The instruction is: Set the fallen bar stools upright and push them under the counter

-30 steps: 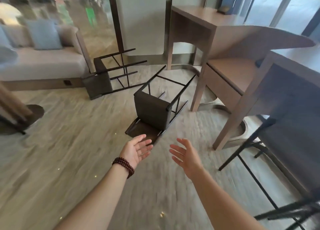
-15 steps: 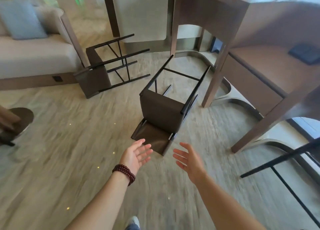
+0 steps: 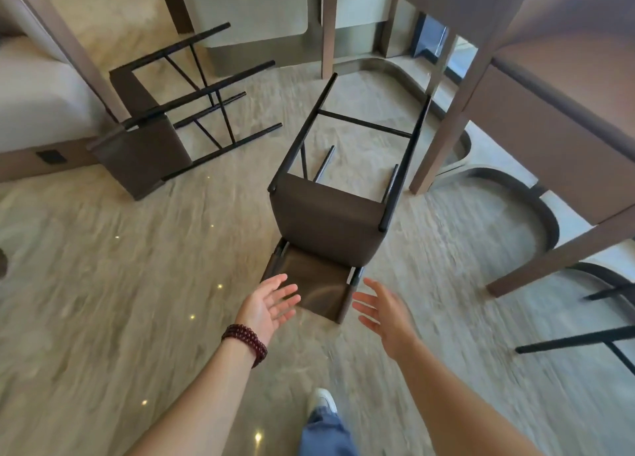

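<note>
A dark brown bar stool point(image 3: 326, 221) lies on its back on the floor in front of me, its black legs pointing away toward the counter point(image 3: 457, 118). Its low backrest rests flat on the floor nearest me. My left hand point(image 3: 271, 304), with a bead bracelet on the wrist, hovers open over the backrest's left edge. My right hand point(image 3: 381, 311) is open just right of the backrest, holding nothing. A second fallen stool point(image 3: 147, 146) lies on its side at the left, against the sofa.
The sofa point(image 3: 37, 101) fills the far left. The counter's brown legs and a curved grey floor base point(image 3: 508, 187) stand at the right. Black legs of another stool point(image 3: 584, 338) poke in at the right edge. My shoe point(image 3: 323, 400) is on the floor below.
I have stepped closer to the near stool and the view has tilted down. Both open hands have reached forward to either side of its backrest.
</note>
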`<state>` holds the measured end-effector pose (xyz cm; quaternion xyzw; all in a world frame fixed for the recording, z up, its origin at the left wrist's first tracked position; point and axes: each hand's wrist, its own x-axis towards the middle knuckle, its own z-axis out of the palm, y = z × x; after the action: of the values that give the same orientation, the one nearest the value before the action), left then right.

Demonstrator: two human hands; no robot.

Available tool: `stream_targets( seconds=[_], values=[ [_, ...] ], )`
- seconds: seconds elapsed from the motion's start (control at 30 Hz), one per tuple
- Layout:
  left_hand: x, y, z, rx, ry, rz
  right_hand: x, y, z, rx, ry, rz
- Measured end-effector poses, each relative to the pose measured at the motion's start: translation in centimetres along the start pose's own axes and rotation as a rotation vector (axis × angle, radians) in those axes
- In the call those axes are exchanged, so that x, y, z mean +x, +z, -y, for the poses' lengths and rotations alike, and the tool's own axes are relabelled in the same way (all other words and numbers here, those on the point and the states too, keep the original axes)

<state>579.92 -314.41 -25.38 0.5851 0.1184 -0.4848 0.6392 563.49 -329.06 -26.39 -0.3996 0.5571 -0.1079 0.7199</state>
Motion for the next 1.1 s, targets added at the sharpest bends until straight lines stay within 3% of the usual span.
stream_targets(
  seconds=[0.3, 0.83, 1.1],
  values=[
    [15.5, -1.9, 0.8, 0.029, -0.022, -0.047, 14.7, 2.7, -3.0, -0.046, 0.026, -0.087],
    [48.9, -12.6, 15.7, 0.080, -0.023, -0.155, 45.0, 2.5, -25.5, -0.077, 0.068, -0.299],
    [57.2, -15.8, 20.7, 0.007, -0.089, -0.347, 52.4, 1.5, -32.2, -0.253, 0.065, -0.488]
  ],
)
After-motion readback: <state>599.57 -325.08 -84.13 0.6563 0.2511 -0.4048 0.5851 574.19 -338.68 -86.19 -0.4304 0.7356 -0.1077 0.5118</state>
